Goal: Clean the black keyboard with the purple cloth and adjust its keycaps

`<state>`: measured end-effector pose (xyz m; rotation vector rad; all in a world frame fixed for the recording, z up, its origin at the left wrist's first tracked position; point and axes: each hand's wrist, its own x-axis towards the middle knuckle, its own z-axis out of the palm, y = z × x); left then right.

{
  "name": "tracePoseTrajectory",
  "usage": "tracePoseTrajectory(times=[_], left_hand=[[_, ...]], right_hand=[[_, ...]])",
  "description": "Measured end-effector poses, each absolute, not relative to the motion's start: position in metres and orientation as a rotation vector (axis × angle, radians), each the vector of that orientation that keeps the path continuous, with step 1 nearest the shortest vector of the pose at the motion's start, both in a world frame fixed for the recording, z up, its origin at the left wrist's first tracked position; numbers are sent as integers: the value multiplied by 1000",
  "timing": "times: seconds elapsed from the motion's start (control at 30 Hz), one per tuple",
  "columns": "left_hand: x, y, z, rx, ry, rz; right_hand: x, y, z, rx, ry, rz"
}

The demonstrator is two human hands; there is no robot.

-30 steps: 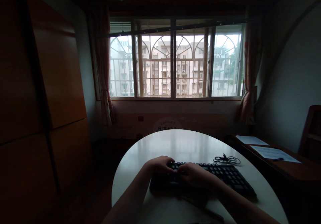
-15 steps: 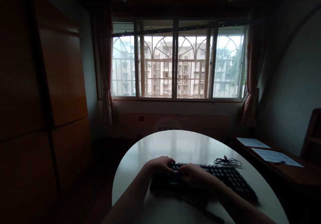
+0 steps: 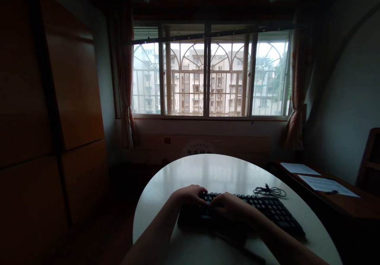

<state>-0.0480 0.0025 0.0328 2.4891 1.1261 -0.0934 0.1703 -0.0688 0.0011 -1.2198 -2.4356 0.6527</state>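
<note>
A black keyboard (image 3: 277, 213) lies slantwise on the round white table, its coiled cable (image 3: 270, 191) behind its right part. My left hand (image 3: 190, 195) rests over the keyboard's left part, thumb apart from the bent fingers, which reach the back row of keys. Just to its right, my right hand (image 3: 230, 206) is closed low over the keys, fingertips pointing left. Its fingers curl inward, and whatever they may hold is hidden. On the table in front of the keyboard lies a thin dark object (image 3: 252, 255), too dim to name.
The white table (image 3: 154, 201) has a curved edge. To the right, a low wooden surface (image 3: 326, 203) bears two paper sheets (image 3: 328, 185) and a small dark item. Wooden cabinets (image 3: 74, 79) stand at left. A barred window (image 3: 207, 79) with tied curtains is behind.
My right hand's fingers have shifted slightly over the keys and curled in more. My left hand and the keyboard stay in place.
</note>
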Motion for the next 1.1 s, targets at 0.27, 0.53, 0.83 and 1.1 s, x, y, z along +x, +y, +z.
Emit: tracePoseTrajectory(times=[0.27, 0.53, 0.83, 1.1], left_hand=[[-48, 4, 32, 2491, 1127, -87], [-48, 2, 33, 2527, 1105, -80], [-52, 9, 26, 2521, 1074, -82], [-51, 12, 20, 2532, 1072, -77]], right_hand=[[173, -66, 0, -1175, -2445, 694], [175, -64, -2, -1158, -2441, 622], [176, -64, 1, -1164, -2464, 628], [177, -62, 1, -1170, -2466, 638]])
